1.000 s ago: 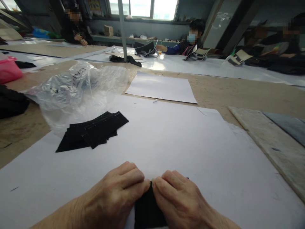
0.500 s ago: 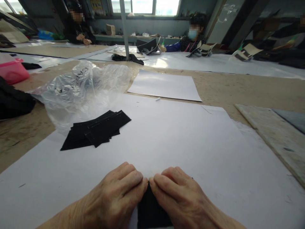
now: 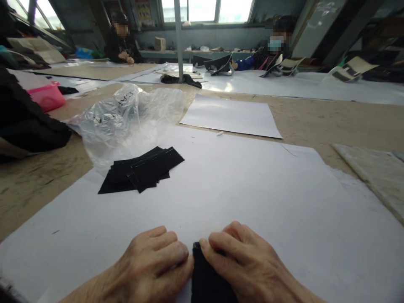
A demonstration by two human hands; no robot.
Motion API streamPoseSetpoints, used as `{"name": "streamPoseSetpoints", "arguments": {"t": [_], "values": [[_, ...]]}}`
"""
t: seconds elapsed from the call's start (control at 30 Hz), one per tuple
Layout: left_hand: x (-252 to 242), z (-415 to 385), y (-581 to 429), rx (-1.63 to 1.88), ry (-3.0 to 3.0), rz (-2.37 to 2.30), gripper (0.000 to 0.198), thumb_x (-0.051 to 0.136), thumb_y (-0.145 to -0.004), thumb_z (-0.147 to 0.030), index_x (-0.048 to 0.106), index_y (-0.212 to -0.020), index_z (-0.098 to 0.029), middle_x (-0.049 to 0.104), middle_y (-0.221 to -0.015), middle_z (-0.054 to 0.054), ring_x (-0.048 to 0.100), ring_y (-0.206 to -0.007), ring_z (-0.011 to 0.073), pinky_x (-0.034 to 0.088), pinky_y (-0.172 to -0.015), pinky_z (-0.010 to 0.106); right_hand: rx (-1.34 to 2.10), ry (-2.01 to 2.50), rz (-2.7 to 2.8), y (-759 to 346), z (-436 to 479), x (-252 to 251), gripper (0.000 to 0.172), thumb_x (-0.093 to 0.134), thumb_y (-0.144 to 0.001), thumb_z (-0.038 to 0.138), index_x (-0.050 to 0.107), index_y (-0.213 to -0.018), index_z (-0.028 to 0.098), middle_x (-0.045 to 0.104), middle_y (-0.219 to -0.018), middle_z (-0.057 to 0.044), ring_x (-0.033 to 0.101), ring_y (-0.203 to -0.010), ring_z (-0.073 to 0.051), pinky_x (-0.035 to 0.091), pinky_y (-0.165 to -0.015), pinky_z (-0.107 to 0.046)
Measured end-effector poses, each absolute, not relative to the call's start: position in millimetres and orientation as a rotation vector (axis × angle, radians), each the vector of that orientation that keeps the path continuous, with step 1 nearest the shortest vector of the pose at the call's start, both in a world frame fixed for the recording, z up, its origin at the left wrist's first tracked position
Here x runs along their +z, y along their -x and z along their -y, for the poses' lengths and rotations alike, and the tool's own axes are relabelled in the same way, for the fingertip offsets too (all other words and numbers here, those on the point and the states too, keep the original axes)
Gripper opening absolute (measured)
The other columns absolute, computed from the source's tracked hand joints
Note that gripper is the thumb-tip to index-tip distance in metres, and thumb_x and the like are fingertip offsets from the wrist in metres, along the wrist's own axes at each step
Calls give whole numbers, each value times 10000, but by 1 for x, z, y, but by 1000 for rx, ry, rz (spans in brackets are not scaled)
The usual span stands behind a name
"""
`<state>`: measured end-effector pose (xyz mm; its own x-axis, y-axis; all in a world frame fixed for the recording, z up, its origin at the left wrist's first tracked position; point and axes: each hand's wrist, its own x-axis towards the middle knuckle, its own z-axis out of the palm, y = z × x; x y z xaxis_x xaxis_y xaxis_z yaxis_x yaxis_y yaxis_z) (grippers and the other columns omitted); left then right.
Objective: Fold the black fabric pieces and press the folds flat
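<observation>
Hands (image 3: 202, 269) pinch black piece (image 3: 206, 280) near plastic bag (image 3: 126, 115).

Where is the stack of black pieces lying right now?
In the head view, the stack of black pieces lies left of centre on the large white sheet, just in front of the clear plastic bag.

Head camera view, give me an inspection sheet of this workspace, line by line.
Surface: large white sheet on a brown table.
Job's things: black piece pressed under both hands; stack of black pieces apart, far left.
Clutter: clear plastic bag, second white sheet, pink tub.
Grippers: left hand and right hand, fingers curled on the piece.
Cables: nothing seen.
Surroundings: two seated people, a pole, windows.
</observation>
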<state>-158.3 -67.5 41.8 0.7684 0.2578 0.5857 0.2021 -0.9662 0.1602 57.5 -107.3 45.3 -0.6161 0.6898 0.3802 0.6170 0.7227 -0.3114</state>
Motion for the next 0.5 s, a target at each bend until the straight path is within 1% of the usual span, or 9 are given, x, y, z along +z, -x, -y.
{"name": "streamPoseSetpoints", "arguments": {"t": [0.17,0.23,0.3,0.37,0.4,0.5], "values": [[44,67,157,1007,-2865,-353,230,320,-856,-139,543,-886,-95,455,-580,35,390,-501,138,310,-452,270,326,1076,2483,-55,110,50,136,449,-869,107,549,-905,192,567,-799,-5,430,-688,-152,370,-560,-281],[43,68,158,1005,-2857,-347,229,323,-857,-138,545,-877,-83,453,-581,39,398,-499,140,306,-452,273,375,1085,2467,-56,109,52,154,442,-866,107,550,-934,192,564,-810,-13,423,-692,-156,369,-576,-283],[43,68,159,1012,-2854,-348,242,315,-867,-138,550,-872,-81,456,-586,42,409,-502,141,310,-456,275,389,1063,2436,-56,108,54,218,409,-858,94,544,-1007,178,559,-829,-28,416,-689,-161,374,-605,-298],[42,68,159,1021,-2858,-355,256,305,-878,-141,555,-871,-85,456,-585,40,414,-502,140,311,-458,275,393,1051,2412,-56,107,54,267,375,-845,64,536,-1030,168,549,-824,-29,410,-678,-159,370,-621,-305],[42,68,159,1022,-2862,-362,259,304,-880,-141,557,-869,-85,455,-583,39,412,-498,138,307,-454,273,388,1052,2411,-56,107,54,267,371,-838,54,536,-1012,171,544,-816,-25,407,-672,-158,364,-617,-302],[40,68,156,1042,-2868,-373,269,298,-888,-143,559,-855,-87,451,-567,35,411,-488,137,304,-447,273,373,1083,2463,-55,108,53,182,416,-835,65,526,-906,191,534,-793,-7,399,-672,-156,337,-580,-283]]}}
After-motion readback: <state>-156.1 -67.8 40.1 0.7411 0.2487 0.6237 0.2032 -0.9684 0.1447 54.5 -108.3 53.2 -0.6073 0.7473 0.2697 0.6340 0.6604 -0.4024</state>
